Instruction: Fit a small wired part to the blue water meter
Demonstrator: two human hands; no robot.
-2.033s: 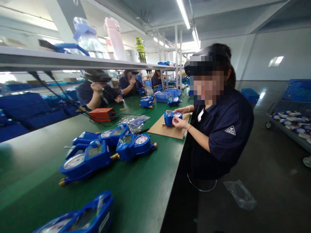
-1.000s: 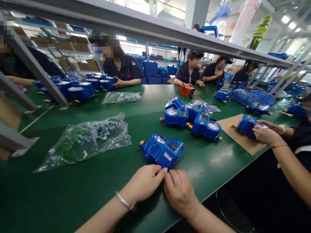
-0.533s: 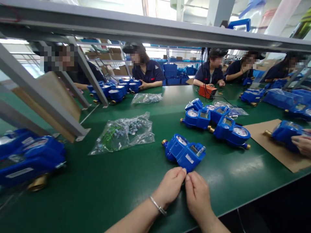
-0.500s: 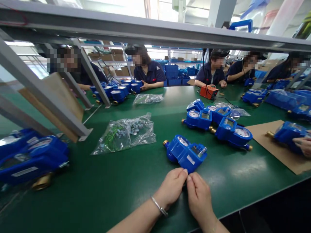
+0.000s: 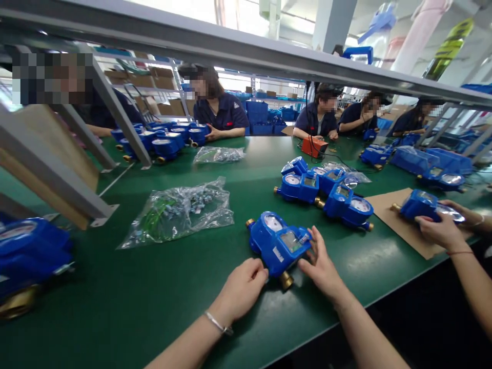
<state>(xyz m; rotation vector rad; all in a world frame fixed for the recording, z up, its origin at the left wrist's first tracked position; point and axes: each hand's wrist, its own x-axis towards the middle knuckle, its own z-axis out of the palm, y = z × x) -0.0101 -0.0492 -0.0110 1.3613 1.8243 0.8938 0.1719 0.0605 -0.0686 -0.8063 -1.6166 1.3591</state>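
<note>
One blue water meter (image 5: 279, 245) lay before two plastic bags (image 5: 180, 212). The right hand (image 5: 321, 264) grasped its side. The left hand (image 5: 242, 288) touched it, its curled fingers hiding any grip.

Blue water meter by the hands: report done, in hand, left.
Done: perhaps the grouped blue meters beyond. In hand: blue plastic water meter with brass ends, right hand gripping its side, left hand touching its corner. Left: perhaps the blue meter at far left.

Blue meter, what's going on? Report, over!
Left hand curled by blue meter, near corner. Right hand spread on its right side. Meter flat on green table. Parts bag apart, left.
</note>
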